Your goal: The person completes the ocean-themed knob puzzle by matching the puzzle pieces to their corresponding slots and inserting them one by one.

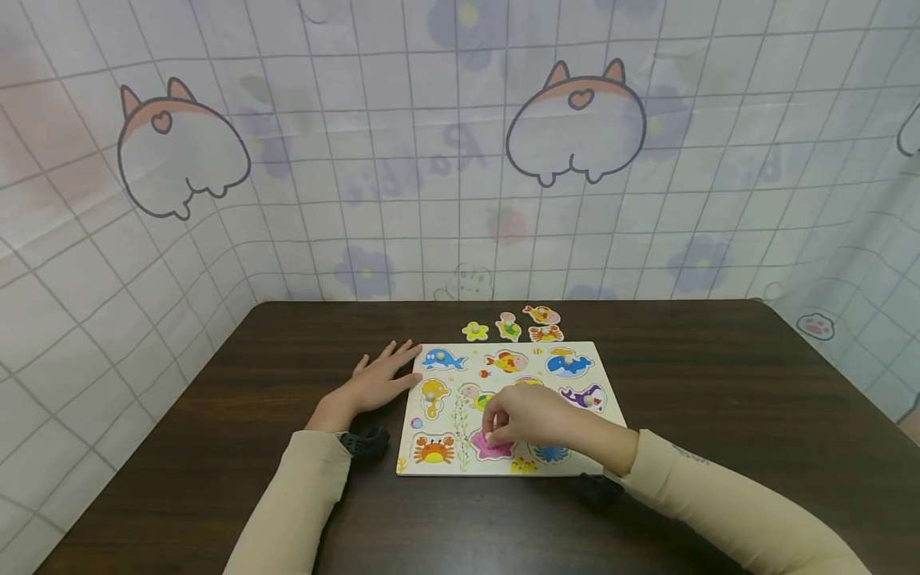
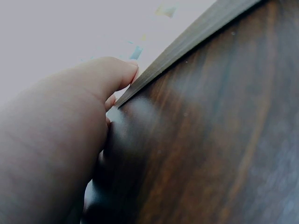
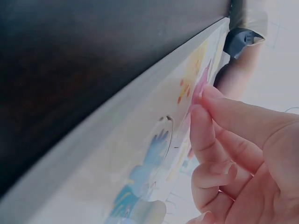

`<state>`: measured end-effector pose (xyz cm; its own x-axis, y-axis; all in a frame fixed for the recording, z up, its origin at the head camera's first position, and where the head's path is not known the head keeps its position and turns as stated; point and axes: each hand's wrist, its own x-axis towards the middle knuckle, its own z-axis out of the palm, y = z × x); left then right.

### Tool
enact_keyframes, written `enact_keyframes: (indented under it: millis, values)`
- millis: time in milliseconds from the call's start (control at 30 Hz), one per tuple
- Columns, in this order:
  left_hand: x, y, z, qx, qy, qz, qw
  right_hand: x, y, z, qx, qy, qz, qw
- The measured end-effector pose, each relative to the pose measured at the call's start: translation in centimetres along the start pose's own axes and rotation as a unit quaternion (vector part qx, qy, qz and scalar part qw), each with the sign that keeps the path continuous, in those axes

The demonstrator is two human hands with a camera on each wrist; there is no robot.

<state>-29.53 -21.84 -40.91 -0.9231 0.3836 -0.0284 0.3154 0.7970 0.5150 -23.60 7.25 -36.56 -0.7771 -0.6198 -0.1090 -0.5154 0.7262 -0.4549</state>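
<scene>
A pale wooden puzzle board with sea-animal pictures lies flat on the dark table. My right hand reaches over its lower middle, where thumb and index finger pinch a pink puzzle piece at its top. In the right wrist view the pink piece shows at the fingertips, low against the board. My left hand lies with fingers spread at the board's left side, thumb on the edge. Knobbed pieces such as the seahorse and the whale sit on the board.
Behind the board lie loose pieces: a yellow star, a turtle, a fish and a crab. The dark wooden table ends at a patterned curtain.
</scene>
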Motion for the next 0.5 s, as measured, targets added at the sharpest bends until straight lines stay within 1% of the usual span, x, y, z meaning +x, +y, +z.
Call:
enact_keyframes:
  millis: [300,400,500]
  values:
    - [0.13,-0.14,0.05,0.002,0.0,-0.002,1.0,0.09,-0.12,-0.09,-0.004,-0.003,0.01,1.0]
    - [0.23,-0.26,0.18,0.002,-0.001,-0.002,1.0,0.09,0.03,-0.11,0.002,-0.004,0.006,1.0]
    - [0.21,-0.3,0.2,0.002,0.0,-0.002,1.0,0.03,0.21,-0.29,0.01,-0.002,-0.006,1.0]
